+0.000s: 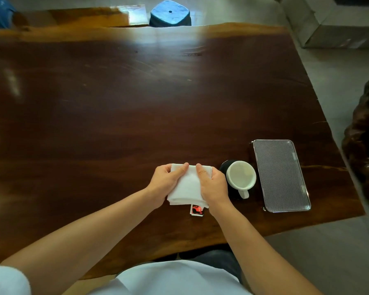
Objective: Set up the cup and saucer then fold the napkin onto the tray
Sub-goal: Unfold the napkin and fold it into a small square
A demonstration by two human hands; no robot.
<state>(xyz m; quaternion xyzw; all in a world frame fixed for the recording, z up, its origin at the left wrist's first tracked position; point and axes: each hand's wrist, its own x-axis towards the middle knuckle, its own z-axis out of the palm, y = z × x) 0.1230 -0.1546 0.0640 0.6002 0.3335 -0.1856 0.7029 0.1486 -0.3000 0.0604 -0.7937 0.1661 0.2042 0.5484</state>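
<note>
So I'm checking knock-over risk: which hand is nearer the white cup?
Right. The right hand holds the napkin just beside the white cup, a narrow gap left of it. The left hand grips the napkin's far side, farther away.

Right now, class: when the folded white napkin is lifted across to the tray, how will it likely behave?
The napkin is probably floppy: its stacked layers show at the near edge, so they may splay. It looks light; both hands, left hand and right hand, grip it, which should keep the fold together.
</note>
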